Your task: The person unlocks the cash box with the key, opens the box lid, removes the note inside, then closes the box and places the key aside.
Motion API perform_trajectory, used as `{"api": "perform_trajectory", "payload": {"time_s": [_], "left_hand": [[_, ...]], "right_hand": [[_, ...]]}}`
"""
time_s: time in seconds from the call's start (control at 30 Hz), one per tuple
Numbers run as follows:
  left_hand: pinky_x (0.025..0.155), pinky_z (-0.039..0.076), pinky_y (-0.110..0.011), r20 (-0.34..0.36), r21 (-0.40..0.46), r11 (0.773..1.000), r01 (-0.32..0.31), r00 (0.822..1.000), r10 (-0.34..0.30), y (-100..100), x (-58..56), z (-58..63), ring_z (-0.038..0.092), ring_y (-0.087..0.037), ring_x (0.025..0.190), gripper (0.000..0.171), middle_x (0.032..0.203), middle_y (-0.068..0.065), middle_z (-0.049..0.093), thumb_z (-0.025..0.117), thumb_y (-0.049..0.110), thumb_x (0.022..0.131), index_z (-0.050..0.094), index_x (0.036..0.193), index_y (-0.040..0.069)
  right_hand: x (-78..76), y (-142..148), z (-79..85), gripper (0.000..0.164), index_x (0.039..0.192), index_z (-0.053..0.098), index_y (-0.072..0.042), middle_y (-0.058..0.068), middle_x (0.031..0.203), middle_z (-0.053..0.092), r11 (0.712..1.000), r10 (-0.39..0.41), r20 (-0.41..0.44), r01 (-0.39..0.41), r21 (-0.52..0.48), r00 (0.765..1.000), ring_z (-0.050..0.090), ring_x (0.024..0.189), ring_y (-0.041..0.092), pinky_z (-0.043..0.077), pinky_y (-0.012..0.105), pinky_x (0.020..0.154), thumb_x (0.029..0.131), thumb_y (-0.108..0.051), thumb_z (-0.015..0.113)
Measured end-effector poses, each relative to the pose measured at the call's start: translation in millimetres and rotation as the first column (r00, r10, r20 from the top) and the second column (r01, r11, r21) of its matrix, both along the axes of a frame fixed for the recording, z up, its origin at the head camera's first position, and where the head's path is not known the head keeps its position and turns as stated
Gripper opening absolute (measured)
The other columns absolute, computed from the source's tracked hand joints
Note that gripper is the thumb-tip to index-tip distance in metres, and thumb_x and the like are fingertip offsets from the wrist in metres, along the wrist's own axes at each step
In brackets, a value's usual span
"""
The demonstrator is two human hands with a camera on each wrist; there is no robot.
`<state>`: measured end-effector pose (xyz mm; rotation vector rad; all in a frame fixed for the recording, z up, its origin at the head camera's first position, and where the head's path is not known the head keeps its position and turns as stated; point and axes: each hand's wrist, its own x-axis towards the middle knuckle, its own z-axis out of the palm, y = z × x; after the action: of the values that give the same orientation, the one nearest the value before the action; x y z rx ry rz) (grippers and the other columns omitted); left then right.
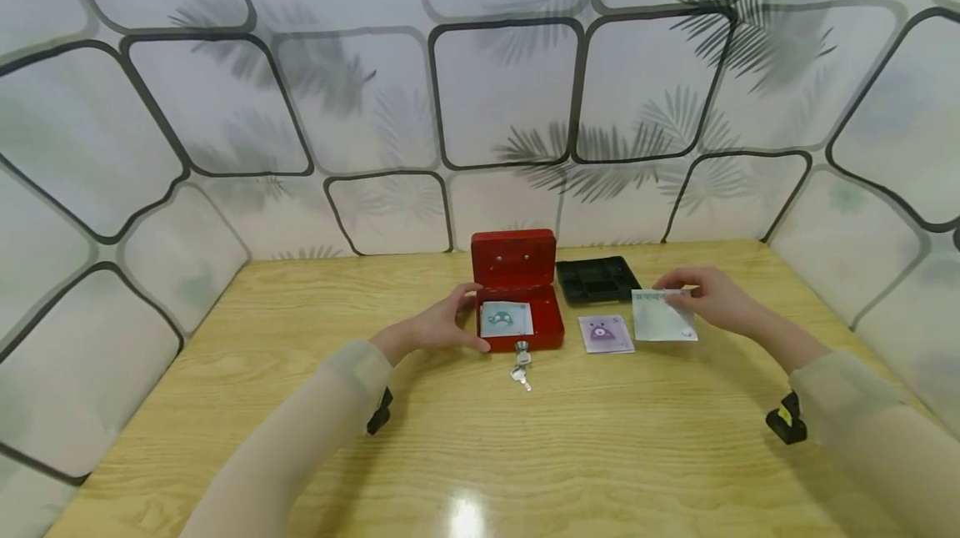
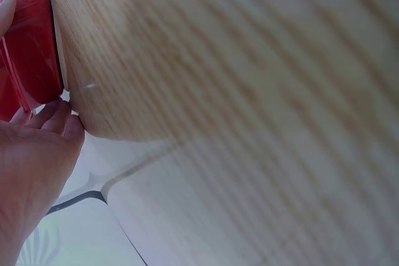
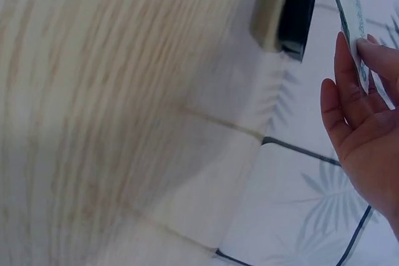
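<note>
A red cash box (image 1: 558, 329) stands with its lid (image 1: 513, 258) raised. Inside it lies a pale banknote with a teal cartoon face (image 1: 506, 319). My left hand (image 1: 442, 323) holds the box by its left side, thumb at the front corner and fingers farther back. In the left wrist view, those fingers (image 2: 59, 116) curl against the red wall. My right hand (image 1: 708, 298) pinches a pale green note (image 1: 663, 319) by its upper right part, between thumb and fingers. The right wrist view shows this note (image 3: 352, 14) edge-on, apart from the table.
A purple note with a cartoon monster (image 1: 603, 334) lies right of the box. Behind it is a black compartment tray (image 1: 597, 279). Keys (image 1: 521, 371) hang from the box's front lock onto the wooden table (image 1: 480, 455). A patterned curtain-like wall (image 1: 510, 96) borders the table.
</note>
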<state>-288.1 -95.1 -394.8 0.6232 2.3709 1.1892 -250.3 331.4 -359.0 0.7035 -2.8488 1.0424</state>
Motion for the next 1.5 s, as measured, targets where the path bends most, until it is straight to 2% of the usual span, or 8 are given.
{"api": "perform_trajectory", "payload": {"time_s": [0.1,0.27,0.43,0.63,0.83,1.0,1.27,1.5], "left_hand": [[0.115,0.014,-0.048,-0.002,-0.006,1.000,0.001,1.000,-0.001,0,-0.4,0.1,0.021,-0.030,0.144,0.093,0.155,-0.018,0.028,0.083,0.022,0.079,0.022,0.148,0.013],[0.115,0.014,-0.048,-0.004,-0.009,1.000,0.002,1.000,-0.002,0,-1.5,-0.7,0.021,-0.030,0.144,0.093,0.154,-0.018,0.028,0.083,0.021,0.079,0.022,0.148,0.012],[0.116,0.014,-0.047,-0.008,0.000,1.000,0.003,1.000,-0.003,0,-1.9,-2.0,0.021,-0.030,0.144,0.092,0.154,-0.019,0.029,0.083,0.019,0.079,0.022,0.148,0.011],[0.116,0.014,-0.047,-0.010,0.002,1.000,0.009,1.000,-0.009,1,-1.4,-3.4,0.022,-0.030,0.143,0.092,0.154,-0.019,0.029,0.082,0.018,0.080,0.021,0.148,0.011],[0.116,0.014,-0.047,-0.014,-0.002,1.000,0.007,1.000,-0.007,-1,-0.2,-3.7,0.023,-0.030,0.143,0.091,0.153,-0.019,0.030,0.082,0.017,0.080,0.022,0.148,0.011],[0.115,0.015,-0.047,-0.012,0.000,1.000,0.006,1.000,-0.006,-2,-0.1,-4.4,0.023,-0.030,0.143,0.091,0.153,-0.019,0.030,0.082,0.017,0.080,0.021,0.148,0.011],[0.115,0.016,-0.047,-0.011,0.002,1.000,0.008,1.000,-0.008,-3,-0.1,-4.8,0.022,-0.031,0.143,0.092,0.154,-0.018,0.029,0.082,0.019,0.080,0.021,0.148,0.011],[0.115,0.016,-0.047,-0.020,-0.008,1.000,0.013,1.000,-0.013,-1,-1.6,-2.1,0.022,-0.030,0.143,0.092,0.154,-0.017,0.029,0.082,0.021,0.079,0.022,0.148,0.013]], "right_hand": [[-2.7,7,-6.8,0.019,0.112,0.066,0.003,0.014,0.106,0.066,0.999,-0.024,0.001,0.024,0.047,1.000,0.059,0.098,0.026,0.052,0.034,0.078,0.095,-0.002,0.061],[-11.8,12,-20.4,0.018,0.109,0.067,0.003,0.012,0.101,0.067,0.995,-0.020,-0.003,0.020,0.099,1.000,0.060,0.096,0.030,0.051,0.040,0.079,0.093,-0.002,0.063],[-19.2,9,-31.2,0.017,0.106,0.068,0.001,0.011,0.099,0.067,0.990,-0.036,0.017,0.033,0.140,0.999,0.060,0.091,0.026,0.049,0.039,0.076,0.090,-0.004,0.067],[-18.0,6,-36.7,0.019,0.105,0.068,0.001,0.011,0.099,0.067,0.987,-0.069,0.042,0.062,0.150,0.997,0.057,0.087,0.022,0.045,0.035,0.070,0.087,-0.003,0.070],[-17.1,5,-40.9,0.020,0.103,0.069,0.001,0.010,0.096,0.067,0.985,-0.094,0.067,0.082,0.153,0.993,0.058,0.085,0.023,0.047,0.041,0.074,0.085,-0.007,0.073],[-14.6,2,-41.0,0.020,0.102,0.068,0.002,0.013,0.099,0.067,0.986,-0.117,0.093,0.105,0.131,0.989,0.060,0.094,0.033,0.047,0.050,0.082,0.086,-0.008,0.073],[-11.9,1,-40.2,0.018,0.102,0.067,0.003,0.014,0.099,0.067,0.987,-0.118,0.072,0.109,0.116,0.990,0.060,0.095,0.035,0.047,0.052,0.084,0.088,-0.007,0.071],[-11.9,-4,-25.7,0.020,0.108,0.067,0.003,0.017,0.103,0.067,0.995,-0.093,0.001,0.093,0.047,0.996,0.062,0.094,0.034,0.051,0.041,0.077,0.092,-0.009,0.067]]}}
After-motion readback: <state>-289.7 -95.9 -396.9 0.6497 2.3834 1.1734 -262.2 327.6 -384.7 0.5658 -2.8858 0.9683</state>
